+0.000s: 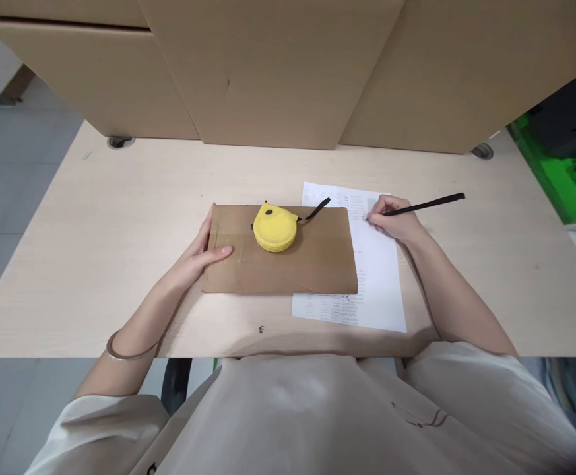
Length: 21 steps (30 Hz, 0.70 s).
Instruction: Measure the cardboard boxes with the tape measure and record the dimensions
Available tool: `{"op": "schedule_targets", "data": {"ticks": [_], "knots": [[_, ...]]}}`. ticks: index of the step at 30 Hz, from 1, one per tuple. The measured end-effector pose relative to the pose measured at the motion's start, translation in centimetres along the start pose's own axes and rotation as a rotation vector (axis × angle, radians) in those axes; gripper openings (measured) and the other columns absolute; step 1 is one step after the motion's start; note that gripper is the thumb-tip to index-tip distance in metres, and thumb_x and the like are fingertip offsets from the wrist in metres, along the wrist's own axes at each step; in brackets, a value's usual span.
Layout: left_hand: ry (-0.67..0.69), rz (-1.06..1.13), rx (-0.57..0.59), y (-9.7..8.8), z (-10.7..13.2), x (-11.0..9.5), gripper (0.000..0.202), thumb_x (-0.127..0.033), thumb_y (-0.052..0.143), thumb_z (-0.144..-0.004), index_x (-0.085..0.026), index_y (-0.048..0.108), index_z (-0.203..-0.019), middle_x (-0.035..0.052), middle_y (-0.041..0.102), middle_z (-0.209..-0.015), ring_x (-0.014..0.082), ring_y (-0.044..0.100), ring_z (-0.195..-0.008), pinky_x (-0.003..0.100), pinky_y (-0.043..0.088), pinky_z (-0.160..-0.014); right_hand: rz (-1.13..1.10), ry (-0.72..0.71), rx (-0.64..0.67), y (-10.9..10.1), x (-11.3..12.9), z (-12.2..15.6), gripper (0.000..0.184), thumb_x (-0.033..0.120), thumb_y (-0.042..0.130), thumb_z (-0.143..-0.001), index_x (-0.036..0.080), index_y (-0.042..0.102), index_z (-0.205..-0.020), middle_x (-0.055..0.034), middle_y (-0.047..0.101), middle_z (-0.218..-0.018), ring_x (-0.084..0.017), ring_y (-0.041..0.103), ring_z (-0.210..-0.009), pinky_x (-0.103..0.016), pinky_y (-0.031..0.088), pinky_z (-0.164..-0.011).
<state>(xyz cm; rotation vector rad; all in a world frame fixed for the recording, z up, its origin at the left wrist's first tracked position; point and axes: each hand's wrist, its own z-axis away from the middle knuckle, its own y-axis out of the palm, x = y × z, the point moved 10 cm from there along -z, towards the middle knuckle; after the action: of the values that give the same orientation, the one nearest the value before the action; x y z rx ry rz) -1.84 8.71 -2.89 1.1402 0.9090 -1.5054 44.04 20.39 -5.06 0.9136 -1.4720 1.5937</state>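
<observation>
My left hand (204,252) grips the left end of a flat brown cardboard box (312,267), its thumb lying on top and its other fingers along the far side. On the box sits a small round yellow pouch (274,231) with pointed ears and a black wrist strap. Under the box's right part lies a white printed sheet (379,290), partly covered by it. My right hand (394,218) is closed around a black pen (431,202). The pen slants up to the right, and its tip is at the sheet's upper right part.
Tall cardboard panels (278,79) stand along the back of the light wooden table (94,264). Cable holes (120,142) are set into its far corners. A small dark mark (261,329) shows near the front edge. At the right is a green surface (547,165) with dark equipment.
</observation>
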Motion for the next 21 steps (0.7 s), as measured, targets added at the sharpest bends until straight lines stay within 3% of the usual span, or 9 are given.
{"op": "schedule_targets", "data": {"ticks": [4, 10, 14, 18, 21], "knots": [[0.009, -0.026, 0.007, -0.05, 0.02, 0.06, 0.132, -0.059, 0.093, -0.101, -0.048, 0.008, -0.201, 0.0051, 0.035, -0.207, 0.0534, 0.043, -0.185, 0.07, 0.048, -0.148, -0.001, -0.006, -0.002, -0.08, -0.21, -0.1, 0.033, 0.027, 0.083, -0.056, 0.029, 0.051, -0.055, 0.0013, 0.058, -0.053, -0.016, 0.046, -0.054, -0.03, 0.033, -0.055], [-0.012, 0.001, -0.006, -0.29, -0.14, 0.37, 0.138, -0.059, 0.097, -0.095, -0.045, 0.01, -0.201, 0.0061, 0.034, -0.208, 0.0529, 0.041, -0.186, 0.069, 0.046, -0.149, -0.03, 0.007, -0.02, -0.11, -0.1, -0.19, 0.025, 0.024, 0.077, -0.055, 0.028, 0.053, -0.055, 0.0021, 0.058, -0.054, -0.013, 0.045, -0.053, -0.028, 0.032, -0.054], [-0.008, -0.002, 0.004, -0.25, -0.19, 0.39, 0.137, -0.059, 0.096, -0.096, -0.044, 0.01, -0.201, 0.0066, 0.034, -0.207, 0.053, 0.041, -0.187, 0.069, 0.046, -0.149, -0.032, 0.008, -0.001, 0.13, -0.02, -0.15, 0.033, 0.024, 0.083, -0.056, 0.027, 0.049, -0.057, 0.0015, 0.058, -0.055, -0.012, 0.044, -0.053, -0.026, 0.03, -0.052], [0.009, -0.034, 0.008, -0.49, -0.48, 0.64, 0.133, -0.061, 0.095, -0.097, -0.046, 0.013, -0.201, 0.0057, 0.034, -0.207, 0.0539, 0.038, -0.187, 0.07, 0.044, -0.15, -0.059, 0.093, 0.075, 0.06, -0.72, 0.12, 0.053, 0.044, 0.096, -0.072, 0.029, 0.045, -0.065, 0.0028, 0.05, -0.051, -0.011, 0.036, -0.045, -0.028, 0.026, -0.047], [0.027, -0.051, 0.008, -0.68, -0.79, 0.8, 0.133, -0.064, 0.095, -0.095, -0.048, 0.016, -0.201, 0.0035, 0.032, -0.208, 0.0543, 0.034, -0.189, 0.071, 0.039, -0.152, 0.135, 0.123, 0.09, -0.47, -0.65, 0.25, 0.068, 0.068, 0.096, -0.091, 0.03, 0.045, -0.068, 0.0021, 0.044, -0.05, -0.015, 0.038, -0.046, -0.034, 0.033, -0.049]]}}
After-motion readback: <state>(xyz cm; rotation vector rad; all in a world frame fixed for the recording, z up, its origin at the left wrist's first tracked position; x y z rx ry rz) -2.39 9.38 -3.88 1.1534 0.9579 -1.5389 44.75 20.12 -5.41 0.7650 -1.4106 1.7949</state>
